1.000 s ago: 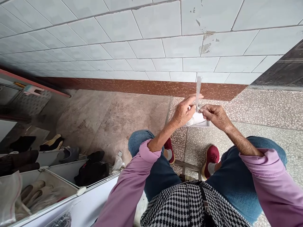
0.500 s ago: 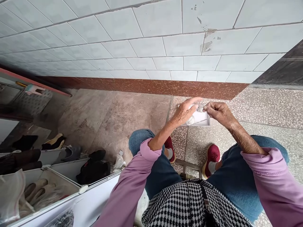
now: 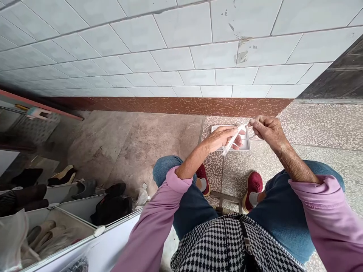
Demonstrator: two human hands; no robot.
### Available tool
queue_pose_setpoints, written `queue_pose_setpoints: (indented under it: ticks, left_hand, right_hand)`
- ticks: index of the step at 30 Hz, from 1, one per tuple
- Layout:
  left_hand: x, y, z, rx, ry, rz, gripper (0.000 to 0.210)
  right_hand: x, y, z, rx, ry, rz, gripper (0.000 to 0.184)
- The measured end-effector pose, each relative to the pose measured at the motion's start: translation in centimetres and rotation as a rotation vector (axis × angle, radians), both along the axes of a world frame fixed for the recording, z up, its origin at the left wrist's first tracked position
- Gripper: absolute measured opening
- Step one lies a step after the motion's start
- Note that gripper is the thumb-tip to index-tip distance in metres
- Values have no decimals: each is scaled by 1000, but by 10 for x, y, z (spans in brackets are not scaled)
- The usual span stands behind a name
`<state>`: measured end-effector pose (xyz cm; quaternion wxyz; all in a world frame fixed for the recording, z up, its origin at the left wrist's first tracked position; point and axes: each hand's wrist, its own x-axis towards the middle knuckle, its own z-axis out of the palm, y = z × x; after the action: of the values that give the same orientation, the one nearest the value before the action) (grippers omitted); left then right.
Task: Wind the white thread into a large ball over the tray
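Note:
A bundle of thin white cord (image 3: 233, 139) stretches slantwise between my hands, its lower end hanging free over the tray's front edge. My right hand (image 3: 266, 129) pinches its upper end between thumb and fingers. The bundle passes across the fingers of my left hand (image 3: 222, 138), which are partly bent around it; the exact grip is partly hidden. A ring shows on one left finger. Below both hands a shallow white tray (image 3: 248, 145) rests on the speckled floor, with a loose white strand visible over it.
Ahead stands a white tiled wall (image 3: 170, 56) with a brown skirting (image 3: 147, 105). To the left are open white boxes (image 3: 70, 215) holding shoes, and a crumpled plastic bag (image 3: 142, 194). My knees and red shoes (image 3: 253, 183) flank the floor near the tray.
The white cord has come into view as a long bundle drawn across my left hand. My right hand has moved slightly right, and my left hand has turned with its fingers lower.

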<state>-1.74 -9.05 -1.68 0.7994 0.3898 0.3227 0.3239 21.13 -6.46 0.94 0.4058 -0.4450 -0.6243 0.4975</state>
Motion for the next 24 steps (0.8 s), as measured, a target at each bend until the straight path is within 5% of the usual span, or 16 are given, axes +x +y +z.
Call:
queue_pose_setpoints:
  ticks: [12, 18, 24]
  left_hand:
    - [1, 0, 8, -17, -88, 80, 44]
    - [1, 5, 30, -71, -251, 371, 20]
    - [-1, 7, 40, 55, -204, 448, 28]
  right_hand:
    - [2, 2, -1, 56, -28, -61, 58]
    - [-13, -4, -14, 72, -192, 143, 52]
    - [-35, -22, -20, 89, -436, 286, 27]
